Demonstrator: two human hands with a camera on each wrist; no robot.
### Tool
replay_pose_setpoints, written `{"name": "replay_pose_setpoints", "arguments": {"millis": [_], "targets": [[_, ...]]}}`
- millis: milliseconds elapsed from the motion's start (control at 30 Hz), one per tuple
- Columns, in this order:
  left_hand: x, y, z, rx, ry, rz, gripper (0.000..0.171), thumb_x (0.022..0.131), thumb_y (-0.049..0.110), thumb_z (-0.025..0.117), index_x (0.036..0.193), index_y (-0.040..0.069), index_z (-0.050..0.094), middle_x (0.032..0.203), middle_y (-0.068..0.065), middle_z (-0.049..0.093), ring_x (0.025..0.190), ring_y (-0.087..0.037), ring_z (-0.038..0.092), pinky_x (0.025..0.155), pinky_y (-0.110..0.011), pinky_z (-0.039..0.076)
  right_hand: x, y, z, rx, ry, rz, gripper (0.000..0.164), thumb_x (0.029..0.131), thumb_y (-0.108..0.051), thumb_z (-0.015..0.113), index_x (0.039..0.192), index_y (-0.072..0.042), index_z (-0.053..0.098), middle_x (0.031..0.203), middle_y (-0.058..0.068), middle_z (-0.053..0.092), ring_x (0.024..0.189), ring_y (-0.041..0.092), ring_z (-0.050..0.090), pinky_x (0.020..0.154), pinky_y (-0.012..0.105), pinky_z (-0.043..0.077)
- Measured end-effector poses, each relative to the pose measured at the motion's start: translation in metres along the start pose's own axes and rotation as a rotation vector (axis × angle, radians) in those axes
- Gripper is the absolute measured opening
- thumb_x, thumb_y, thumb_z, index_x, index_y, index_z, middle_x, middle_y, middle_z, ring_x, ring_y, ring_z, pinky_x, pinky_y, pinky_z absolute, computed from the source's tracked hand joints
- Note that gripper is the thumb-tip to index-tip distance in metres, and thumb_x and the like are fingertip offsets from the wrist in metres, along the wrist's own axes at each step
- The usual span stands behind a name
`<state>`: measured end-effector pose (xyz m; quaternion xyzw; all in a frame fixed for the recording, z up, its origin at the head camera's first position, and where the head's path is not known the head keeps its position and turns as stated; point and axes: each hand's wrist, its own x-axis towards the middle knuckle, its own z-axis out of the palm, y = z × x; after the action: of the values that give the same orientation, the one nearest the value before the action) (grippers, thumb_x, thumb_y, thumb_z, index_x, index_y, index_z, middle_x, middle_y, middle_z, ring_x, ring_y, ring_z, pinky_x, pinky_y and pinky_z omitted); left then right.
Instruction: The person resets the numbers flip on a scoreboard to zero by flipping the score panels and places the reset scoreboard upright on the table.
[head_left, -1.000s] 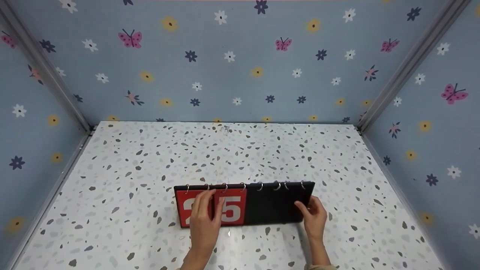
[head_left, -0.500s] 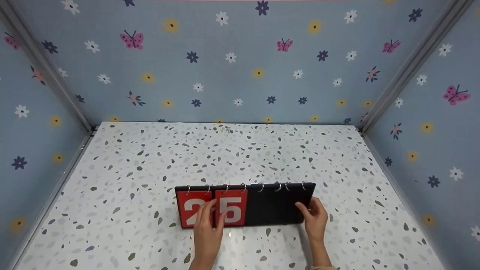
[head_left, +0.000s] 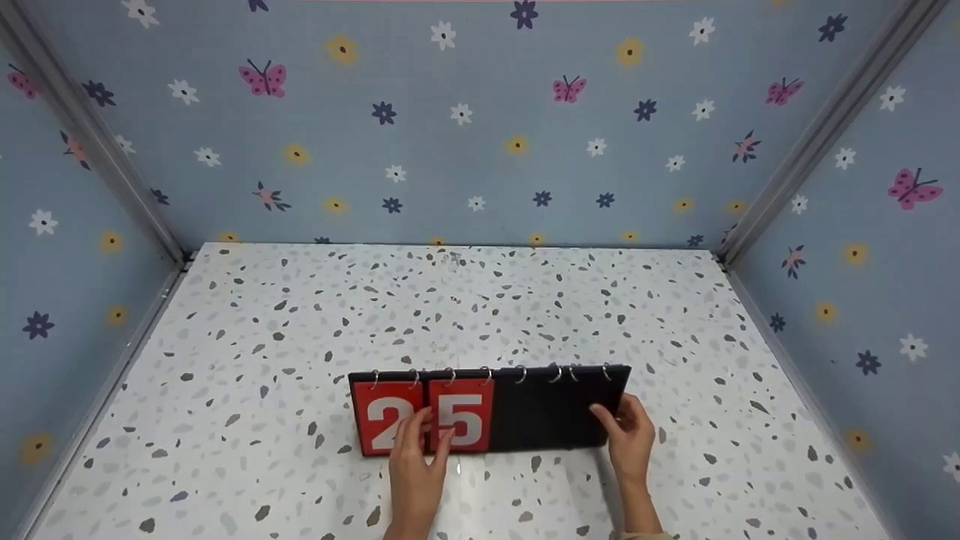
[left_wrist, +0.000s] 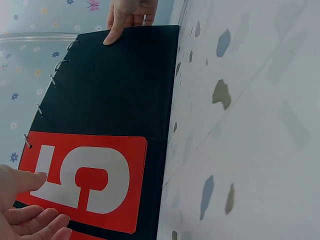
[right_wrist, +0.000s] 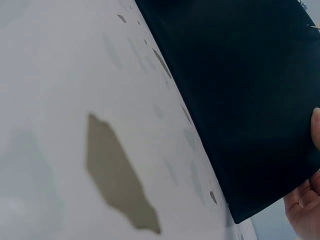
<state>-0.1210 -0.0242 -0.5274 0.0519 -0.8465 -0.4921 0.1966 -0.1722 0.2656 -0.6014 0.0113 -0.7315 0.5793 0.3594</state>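
A black flip scoreboard (head_left: pixel 540 412) stands tilted on the table, with metal rings along its top edge. Two red number cards hang on its left half: a white 2 card (head_left: pixel 373 397) and a white 5 card (head_left: pixel 472 439). My left hand (head_left: pixel 417 476) is in front of the gap between these cards, covering part of the 2. In the left wrist view its thumb lies across the 5 card and its fingers are loosely bent, with nothing held. My right hand (head_left: pixel 632 442) grips the board's right edge, thumb in front and fingers behind.
The white speckled table (head_left: pixel 300 300) spreads around the board. Flowered blue panels (head_left: pixel 480 150) enclose it at the back and on both sides, with grey metal posts (head_left: pixel 817 127) at the back corners.
My left hand has drawn down toward me and slightly right, uncovering more of the 2. My right hand keeps its grip, and the same two numbers show.
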Motion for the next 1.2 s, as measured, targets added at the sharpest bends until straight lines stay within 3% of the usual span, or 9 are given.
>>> {"name": "replay_pose_setpoints", "arguments": {"millis": [167, 467, 700, 833, 933, 1067, 1200], "targets": [[-0.001, -0.002, 0.003, 0.009, 0.012, -0.026, 0.044, 0.073, 0.011, 0.073, 0.110, -0.001, 0.053, 0.104, -0.010, 0.051, 0.090, -0.022, 0.055, 0.076, -0.035, 0.048, 0.001, 0.002, 0.000, 0.005, 0.004, -0.016, 0.023, 0.071, -0.009, 0.074, 0.091, -0.007, 0.063, 0.077, 0.008, 0.062, 0.066, 0.014, 0.058, 0.056, 0.020, 0.046], [0.001, -0.005, 0.006, -0.027, 0.011, -0.002, 0.032, 0.072, 0.010, 0.073, 0.099, 0.002, 0.056, 0.093, -0.006, 0.056, 0.085, -0.018, 0.054, 0.072, -0.036, 0.048, 0.001, -0.001, 0.001, 0.018, -0.001, -0.022, 0.021, 0.072, -0.006, 0.073, 0.090, -0.008, 0.062, 0.076, 0.006, 0.061, 0.065, 0.014, 0.057, 0.054, 0.019, 0.045], [0.006, -0.006, 0.006, -0.078, 0.035, 0.021, 0.026, 0.071, 0.012, 0.074, 0.087, 0.004, 0.055, 0.078, -0.002, 0.055, 0.067, -0.013, 0.053, 0.059, -0.027, 0.047, 0.003, -0.031, 0.003, 0.097, 0.006, 0.049, 0.020, 0.070, 0.004, 0.071, 0.087, 0.001, 0.062, 0.074, 0.010, 0.061, 0.065, 0.014, 0.057, 0.056, 0.019, 0.045], [0.008, -0.006, 0.003, -0.133, 0.037, 0.012, 0.025, 0.069, 0.013, 0.076, 0.081, 0.004, 0.055, 0.072, 0.000, 0.055, 0.060, -0.011, 0.052, 0.054, -0.022, 0.046, 0.002, -0.028, 0.003, 0.139, -0.003, 0.023, 0.020, 0.070, 0.005, 0.070, 0.088, 0.001, 0.062, 0.074, 0.008, 0.061, 0.066, 0.012, 0.057, 0.056, 0.016, 0.045], [0.010, -0.006, 0.000, -0.144, 0.036, -0.007, 0.023, 0.067, 0.012, 0.076, 0.077, 0.004, 0.058, 0.070, -0.001, 0.057, 0.059, -0.011, 0.053, 0.054, -0.021, 0.046, 0.002, -0.025, 0.003, 0.107, 0.005, 0.025, 0.020, 0.071, 0.002, 0.071, 0.088, 0.000, 0.062, 0.074, 0.008, 0.061, 0.066, 0.012, 0.057, 0.057, 0.016, 0.045], [0.012, -0.006, -0.003, -0.132, 0.026, -0.033, 0.019, 0.068, 0.012, 0.076, 0.077, 0.002, 0.062, 0.070, -0.002, 0.060, 0.061, -0.011, 0.054, 0.056, -0.021, 0.048, 0.002, -0.018, 0.002, 0.071, 0.013, 0.032, 0.020, 0.071, -0.002, 0.073, 0.088, 0.000, 0.062, 0.075, 0.009, 0.061, 0.066, 0.014, 0.057, 0.057, 0.017, 0.045], [0.012, -0.005, -0.006, -0.089, 0.038, -0.002, 0.018, 0.067, 0.011, 0.076, 0.077, 0.002, 0.065, 0.070, -0.003, 0.062, 0.059, -0.011, 0.056, 0.056, -0.022, 0.049, 0.001, -0.012, 0.002, 0.033, 0.006, 0.025, 0.021, 0.071, -0.003, 0.073, 0.089, -0.003, 0.062, 0.076, 0.007, 0.062, 0.067, 0.013, 0.058, 0.058, 0.017, 0.045]]}}
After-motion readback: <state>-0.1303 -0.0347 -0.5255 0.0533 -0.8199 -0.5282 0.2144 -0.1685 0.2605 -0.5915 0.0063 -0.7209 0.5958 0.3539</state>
